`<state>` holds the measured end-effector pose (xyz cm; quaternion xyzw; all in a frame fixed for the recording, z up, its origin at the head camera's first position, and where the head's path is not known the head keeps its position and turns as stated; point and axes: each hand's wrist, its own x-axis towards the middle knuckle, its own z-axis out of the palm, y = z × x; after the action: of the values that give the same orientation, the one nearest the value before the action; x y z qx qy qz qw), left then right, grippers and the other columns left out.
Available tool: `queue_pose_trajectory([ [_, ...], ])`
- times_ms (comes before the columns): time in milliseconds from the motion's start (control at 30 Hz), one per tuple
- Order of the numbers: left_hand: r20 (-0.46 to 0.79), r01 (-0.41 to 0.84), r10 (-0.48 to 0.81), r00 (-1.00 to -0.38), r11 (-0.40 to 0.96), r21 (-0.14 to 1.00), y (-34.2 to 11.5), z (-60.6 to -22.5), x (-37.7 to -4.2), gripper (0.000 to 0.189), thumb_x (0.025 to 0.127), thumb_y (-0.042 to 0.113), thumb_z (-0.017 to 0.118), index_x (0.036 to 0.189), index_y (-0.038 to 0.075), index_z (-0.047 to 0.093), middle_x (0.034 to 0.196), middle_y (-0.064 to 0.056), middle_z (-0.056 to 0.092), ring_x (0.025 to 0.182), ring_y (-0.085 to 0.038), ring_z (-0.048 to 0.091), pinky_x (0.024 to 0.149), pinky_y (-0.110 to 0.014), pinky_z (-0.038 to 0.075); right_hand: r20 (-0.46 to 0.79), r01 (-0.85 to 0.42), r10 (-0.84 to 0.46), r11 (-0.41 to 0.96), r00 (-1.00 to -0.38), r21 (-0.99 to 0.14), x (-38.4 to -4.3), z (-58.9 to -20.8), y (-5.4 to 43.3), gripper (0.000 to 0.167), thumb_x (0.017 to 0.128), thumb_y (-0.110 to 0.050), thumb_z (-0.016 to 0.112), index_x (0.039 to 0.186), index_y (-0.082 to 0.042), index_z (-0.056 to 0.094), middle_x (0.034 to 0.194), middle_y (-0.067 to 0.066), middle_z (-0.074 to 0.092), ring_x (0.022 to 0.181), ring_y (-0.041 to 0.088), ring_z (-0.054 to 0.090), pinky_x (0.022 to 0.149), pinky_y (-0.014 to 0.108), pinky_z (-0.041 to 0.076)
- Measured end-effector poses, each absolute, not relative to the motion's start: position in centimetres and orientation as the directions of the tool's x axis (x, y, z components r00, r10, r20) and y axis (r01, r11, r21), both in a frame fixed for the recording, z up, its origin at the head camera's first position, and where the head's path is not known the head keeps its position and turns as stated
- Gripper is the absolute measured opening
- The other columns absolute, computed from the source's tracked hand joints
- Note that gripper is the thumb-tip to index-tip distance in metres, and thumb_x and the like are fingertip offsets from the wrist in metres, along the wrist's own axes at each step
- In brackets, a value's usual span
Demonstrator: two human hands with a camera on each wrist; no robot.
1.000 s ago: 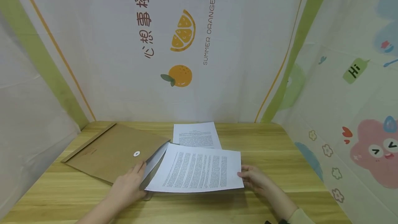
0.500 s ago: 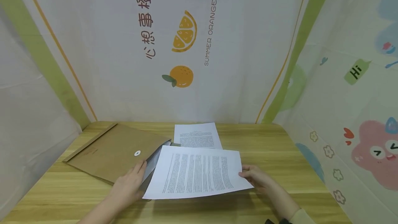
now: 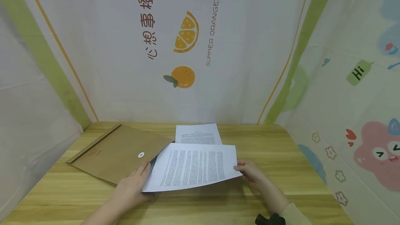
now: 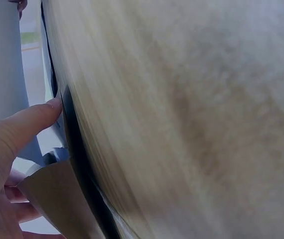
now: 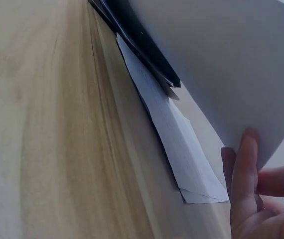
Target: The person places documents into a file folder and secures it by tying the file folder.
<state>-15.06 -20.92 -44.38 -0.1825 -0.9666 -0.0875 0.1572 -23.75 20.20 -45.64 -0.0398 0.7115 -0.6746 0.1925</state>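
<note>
Printed sheet (image 3: pixel 191 166) and right hand (image 3: pixel 251 173) sit further toward ten o'clock than in the last frame, covering more of the second page (image 3: pixel 198 134) at twelve. From my remote post: sheet's near edge raised off the table, left edge at the mouth of the kraft document envelope (image 3: pixel 115 152), which lies toward ten. Inside the mouth or not, I can't tell; nor whether it's one leaf or several.

Right fingers: closed in a pinch on the sheet's three o'clock edge. Left hand (image 3: pixel 132 184) at eight, thumb and fingers pinching the envelope's lip.

Handling, my judgement: sheet very light, floppy, easily creased, apt to slide. I'd hold it mid-edge at three, light pressure, watching the four o'clock corner. Envelope looks stiffer; best held by its lip, clear of the white button (image 3: pixel 141 155).

Surface: wood-grain tabletop (image 3: pixel 265 148), sheet's shadow at six. Room: white drape (image 3: pixel 250 44) with printed oranges (image 3: pixel 184 77) at twelve, patterned side drape (image 3: pixel 331 107) toward two.
</note>
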Motion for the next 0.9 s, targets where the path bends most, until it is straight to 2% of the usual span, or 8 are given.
queue_pose_trajectory([
  [200,0.289,0.378,0.332,-0.898,0.918,0.121,-21.0,-44.1,-14.9,0.103,0.054,0.039,0.091,0.13,-0.015,0.046,0.134,-0.028,0.047,0.115,-0.044,0.052,0.07,-0.052,0.055,-0.196,0.189,-0.2,0.054,-0.96,-0.98,-23.5,-45.5,19.3,0.034,0.092,-0.001,0.057,0.119,0.019,0.053,0.084,0.005,0.069,0.069,0.01,0.061,0.059,0.019,0.048],
  [300,0.281,0.374,0.329,-0.901,0.92,0.12,-21.0,-44.1,-14.9,0.103,0.055,0.04,0.091,0.131,-0.015,0.046,0.134,-0.028,0.046,0.115,-0.045,0.052,0.071,-0.053,0.054,-0.177,0.173,-0.179,0.043,-0.968,-0.984,-23.0,-45.7,17.9,0.036,0.091,0.001,0.056,0.12,0.022,0.049,0.087,0.008,0.068,0.072,0.013,0.063,0.064,0.023,0.052],
  [600,0.269,0.362,0.314,-0.911,0.919,0.156,-20.8,-44.3,-15.0,0.105,0.055,0.039,0.091,0.132,-0.015,0.044,0.136,-0.029,0.044,0.117,-0.046,0.05,0.073,-0.054,0.053,-0.174,0.206,-0.307,-0.073,-0.935,-0.976,-22.0,-46.5,14.0,0.044,0.093,0.002,0.051,0.129,0.023,0.037,0.092,0.009,0.066,0.081,0.016,0.064,0.072,0.028,0.055],
  [800,0.264,0.36,0.311,-0.913,0.919,0.162,-20.7,-44.4,-14.9,0.105,0.054,0.039,0.091,0.132,-0.014,0.045,0.136,-0.029,0.045,0.117,-0.045,0.05,0.075,-0.055,0.052,-0.209,0.26,-0.379,-0.09,-0.902,-0.961,-22.2,-46.3,11.9,0.034,0.093,0.003,0.051,0.122,0.02,0.047,0.089,0.011,0.068,0.079,0.017,0.066,0.075,0.03,0.056],
  [900,0.269,0.365,0.315,-0.91,0.917,0.163,-20.8,-44.4,-14.9,0.106,0.054,0.04,0.091,0.132,-0.014,0.045,0.136,-0.029,0.045,0.117,-0.045,0.05,0.074,-0.054,0.053,-0.235,0.282,-0.384,-0.071,-0.893,-0.957,-22.3,-46.2,10.9,0.026,0.093,0.001,0.053,0.113,0.017,0.055,0.083,0.012,0.068,0.073,0.017,0.067,0.07,0.029,0.057],
])
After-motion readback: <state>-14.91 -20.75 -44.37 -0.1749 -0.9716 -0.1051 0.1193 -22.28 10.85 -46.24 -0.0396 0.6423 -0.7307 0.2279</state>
